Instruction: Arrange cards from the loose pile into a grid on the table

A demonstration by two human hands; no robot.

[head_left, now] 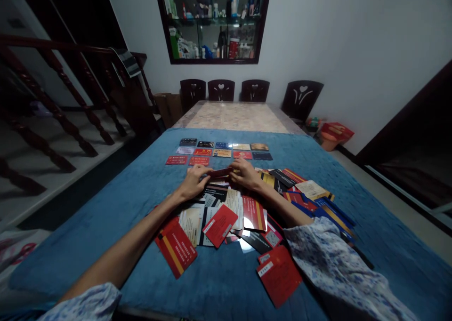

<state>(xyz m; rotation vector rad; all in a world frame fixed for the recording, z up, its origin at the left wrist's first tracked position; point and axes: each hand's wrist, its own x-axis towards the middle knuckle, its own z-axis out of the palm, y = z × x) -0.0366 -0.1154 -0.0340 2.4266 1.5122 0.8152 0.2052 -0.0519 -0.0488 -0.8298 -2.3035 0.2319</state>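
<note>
Dining table, its near part under a blue cloth (116, 208), its far end a bare mottled top (240, 114). Wooden railing (65, 128) along the left; shelved wall cabinet (212, 61) straight ahead, crowded with bottles. Four dark chairs (221, 91) against the far side. Cardboard box (171, 108) left of them; red bag (338, 132) beside an orange bucket (328, 142) on the floor at right. Whitish plastic bag (21, 250) at the near left edge.

On the cloth, a loose card heap (252, 212), overlapping; both forearms cross it, and the right sleeve (318, 245) hides part. Beyond, laid-out cards (221, 153): five, five, then two.

Left hand (195, 180) and right hand (244, 172) together grip a dark red card (219, 172) by opposite ends, above the heap's far edge, just short of the rows. Its face cannot be read.
</note>
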